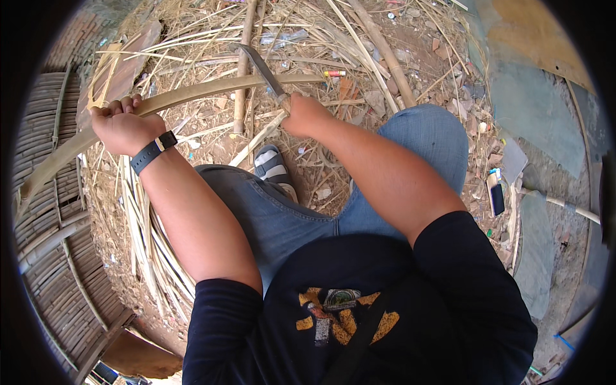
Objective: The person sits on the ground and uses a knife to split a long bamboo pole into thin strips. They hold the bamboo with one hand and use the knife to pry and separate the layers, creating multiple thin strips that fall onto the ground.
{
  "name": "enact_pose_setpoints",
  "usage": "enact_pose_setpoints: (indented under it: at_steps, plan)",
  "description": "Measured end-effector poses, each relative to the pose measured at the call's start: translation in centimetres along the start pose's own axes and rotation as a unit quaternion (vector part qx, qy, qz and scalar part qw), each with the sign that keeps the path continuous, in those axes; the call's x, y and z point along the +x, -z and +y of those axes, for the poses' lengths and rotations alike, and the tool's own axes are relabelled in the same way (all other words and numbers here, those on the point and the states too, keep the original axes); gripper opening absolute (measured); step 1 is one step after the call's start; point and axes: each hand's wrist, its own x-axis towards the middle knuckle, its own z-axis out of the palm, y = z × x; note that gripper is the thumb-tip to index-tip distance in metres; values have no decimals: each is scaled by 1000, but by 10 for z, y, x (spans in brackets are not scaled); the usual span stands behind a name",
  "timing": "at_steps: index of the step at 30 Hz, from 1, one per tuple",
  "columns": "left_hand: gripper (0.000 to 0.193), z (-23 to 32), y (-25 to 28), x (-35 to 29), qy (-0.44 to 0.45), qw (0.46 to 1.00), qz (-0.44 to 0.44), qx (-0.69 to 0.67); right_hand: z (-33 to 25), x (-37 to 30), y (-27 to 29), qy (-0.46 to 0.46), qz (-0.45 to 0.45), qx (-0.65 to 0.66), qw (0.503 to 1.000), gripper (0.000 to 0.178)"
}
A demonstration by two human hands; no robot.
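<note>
My left hand (pixel 130 127) is closed around a long, pale bamboo strip (pixel 192 94), which runs from the far left across to the middle. A dark watch is strapped on that wrist. In my right hand (pixel 308 115) is the wooden handle of a machete, its dark blade (pixel 260 67) pointing up and left with a bent tip. The blade lies across the strip, close to its right end; whether it cuts into the bamboo cannot be told. Most of the handle is hidden in my fist.
Bamboo poles (pixel 385 48) and split strips (pixel 151 237) lie over the littered ground. A woven bamboo wall (pixel 48 186) stands at left. On the right are grey sheets (pixel 539 109) and a small dark, flat object (pixel 496 196). My sandalled foot (pixel 273 168) is below the blade.
</note>
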Motion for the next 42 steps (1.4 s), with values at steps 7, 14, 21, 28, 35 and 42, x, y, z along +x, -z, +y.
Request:
enact_pose_setpoints:
  at_steps: [7,14,21,28,35,42]
  plan:
    - [23,-1,0,1,-4,1000,-2,12,-1,0,-1,4,-11,9,1000,55]
    - [23,-2,0,2,-7,1000,-6,7,-4,-2,2,-5,-22,6,1000,54]
    - [23,-1,0,3,-2,1000,-2,2,-6,-4,5,8,-17,1,1000,56]
    - [24,-1,-1,3,2,1000,-9,-9,-4,-3,6,9,-9,-22,1000,50]
    - [32,1,-7,-4,20,999,29,-13,-24,-16,20,-11,19,-19,1000,46]
    - [37,4,3,-5,28,999,4,-45,3,12,0,46,33,12,998,40]
